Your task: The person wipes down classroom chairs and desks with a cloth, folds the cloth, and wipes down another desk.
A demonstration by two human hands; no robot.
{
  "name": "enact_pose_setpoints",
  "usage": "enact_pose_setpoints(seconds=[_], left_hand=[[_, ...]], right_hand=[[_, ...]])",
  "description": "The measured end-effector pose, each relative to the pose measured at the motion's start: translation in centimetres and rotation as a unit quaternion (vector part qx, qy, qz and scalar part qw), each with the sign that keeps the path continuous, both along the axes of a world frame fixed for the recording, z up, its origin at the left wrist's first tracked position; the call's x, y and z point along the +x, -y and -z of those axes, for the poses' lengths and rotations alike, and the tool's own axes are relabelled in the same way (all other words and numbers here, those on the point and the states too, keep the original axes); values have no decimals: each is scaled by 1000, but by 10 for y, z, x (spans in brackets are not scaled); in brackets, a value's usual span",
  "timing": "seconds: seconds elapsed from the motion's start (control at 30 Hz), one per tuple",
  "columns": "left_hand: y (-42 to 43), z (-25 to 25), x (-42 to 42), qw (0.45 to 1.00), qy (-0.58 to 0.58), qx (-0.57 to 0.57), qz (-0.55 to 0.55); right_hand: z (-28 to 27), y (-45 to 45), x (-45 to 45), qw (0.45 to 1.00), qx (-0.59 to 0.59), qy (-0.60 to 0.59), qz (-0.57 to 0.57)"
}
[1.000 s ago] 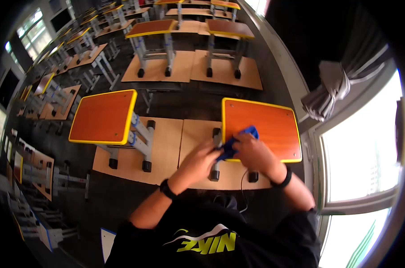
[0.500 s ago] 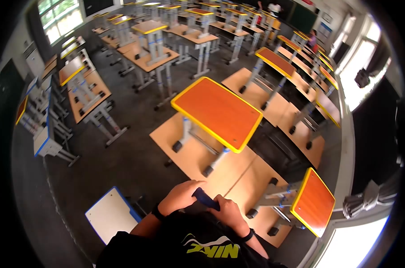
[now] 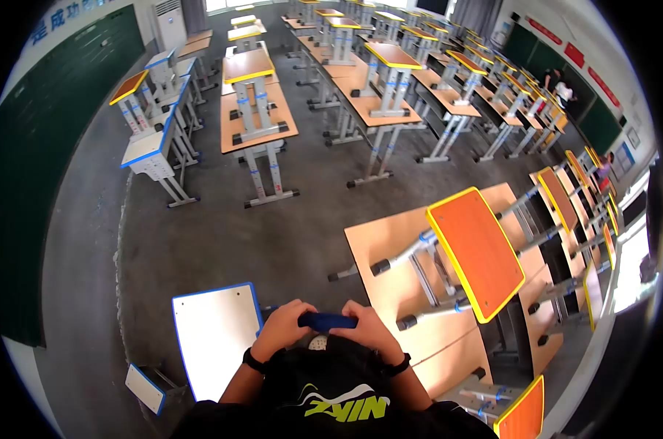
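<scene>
A dark blue folded item, apparently cloth (image 3: 327,320), is stretched level between my two hands, close in front of my body. My left hand (image 3: 287,326) grips its left end, and my right hand (image 3: 364,327) grips the right end. Both hands are closed with the fingers curled round it. Just left of my left hand is a white desktop with a blue edge (image 3: 216,333). To the right of my right hand stands a light wooden desk (image 3: 390,293), with an orange, yellow-edged stool (image 3: 478,252) on top.
A small blue-edged white stool (image 3: 145,388) is at the lower left. Rows of desks with stools on them (image 3: 258,110) fill the back and right. A green chalkboard (image 3: 24,197) lines the left wall. People (image 3: 562,91) are far off at the right.
My view has swung left from the window side towards the chalkboard. The blue item has moved from the orange stool seat to in front of my body, now held level between both hands.
</scene>
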State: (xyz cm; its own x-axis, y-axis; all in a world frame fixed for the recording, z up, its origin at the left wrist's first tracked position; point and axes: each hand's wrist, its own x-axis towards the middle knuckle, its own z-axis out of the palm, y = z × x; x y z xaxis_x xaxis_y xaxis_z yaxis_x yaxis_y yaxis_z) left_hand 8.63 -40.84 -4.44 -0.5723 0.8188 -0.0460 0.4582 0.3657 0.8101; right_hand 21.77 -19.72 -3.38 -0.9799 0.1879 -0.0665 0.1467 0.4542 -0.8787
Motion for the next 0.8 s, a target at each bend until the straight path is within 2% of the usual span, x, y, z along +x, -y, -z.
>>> enact_pose_setpoints(seconds=[0.07, 0.1, 0.17, 0.23, 0.33, 0.43, 0.53, 0.67, 0.77, 0.8], left_hand=[[5, 14, -6, 999, -1, 16, -28], [3, 17, -13, 999, -2, 24, -41], [1, 17, -22, 997, 4, 11, -71], [-3, 16, -36, 995, -1, 10, -100], [-17, 8, -66, 983, 42, -57, -170], [-43, 5, -99, 975, -7, -76, -210], [-85, -14, -135, 977, -56, -63, -196], [-143, -39, -180, 984, -95, -20, -149], [-164, -27, -218, 994, -32, -65, -76], [-171, -30, -222, 989, -107, -84, -57]], right_hand=[[14, 1, -19, 999, -37, 22, -31], [19, -1, -30, 998, -27, -8, -58], [27, -7, -50, 993, -85, 11, -87], [29, -19, -79, 987, -91, 27, -130], [32, -37, -126, 976, -128, 7, -178], [10, -73, -176, 973, -113, -16, -198], [-7, -113, -219, 979, -84, -54, -175], [0, -174, -248, 989, -81, -62, -106], [24, -204, -263, 991, -99, -46, -83], [36, -210, -265, 990, -110, -51, -78]])
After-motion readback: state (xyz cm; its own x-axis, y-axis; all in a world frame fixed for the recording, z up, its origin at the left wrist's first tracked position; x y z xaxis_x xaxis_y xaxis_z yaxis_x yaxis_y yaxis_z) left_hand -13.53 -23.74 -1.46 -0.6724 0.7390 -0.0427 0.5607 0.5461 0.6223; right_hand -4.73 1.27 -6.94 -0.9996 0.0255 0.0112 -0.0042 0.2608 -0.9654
